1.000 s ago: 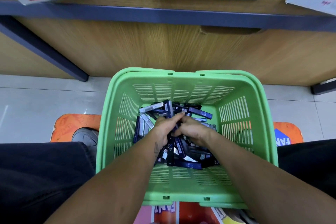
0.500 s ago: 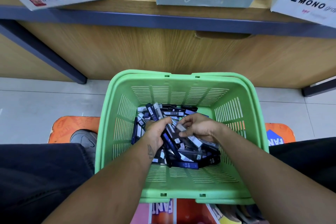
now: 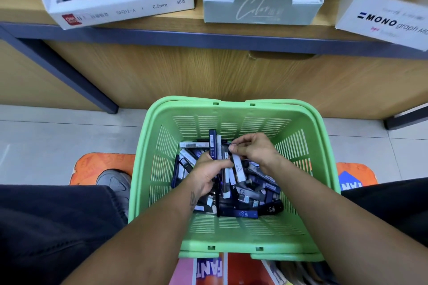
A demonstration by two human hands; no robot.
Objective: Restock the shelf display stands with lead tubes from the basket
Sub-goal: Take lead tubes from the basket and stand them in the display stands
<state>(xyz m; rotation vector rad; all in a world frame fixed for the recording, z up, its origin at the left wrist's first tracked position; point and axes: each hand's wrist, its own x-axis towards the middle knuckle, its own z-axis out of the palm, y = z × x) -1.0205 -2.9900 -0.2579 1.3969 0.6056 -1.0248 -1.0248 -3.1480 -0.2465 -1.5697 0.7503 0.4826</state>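
Note:
A green plastic basket (image 3: pixel 234 231) sits on the floor between my knees, holding a loose pile of dark blue and black lead tubes (image 3: pixel 251 209). Both hands are inside it. My left hand (image 3: pixel 206 174) grips a bundle of tubes (image 3: pixel 213 143) that stand upright out of its fist. My right hand (image 3: pixel 253 149) pinches one pale-labelled tube (image 3: pixel 238 170), held just beside that bundle. On the shelf above stand a white slotted display stand (image 3: pixel 120 7) marked 0.5mm, with a few tubes in its left slots, and a pale slotted stand (image 3: pixel 261 7).
A white MONO graph box (image 3: pixel 379 21) stands at the shelf's right end. The shelf has a dark blue edge (image 3: pixel 208 38) and a wooden panel below it. My dark trouser legs flank the basket, and a grey shoe (image 3: pixel 115 183) rests on an orange mat.
My head has tilted up, bringing the shelf stands into view. Both hands lifted slightly out of the pile; the left now holds a gathered bundle upright and the right pinches a single tube.

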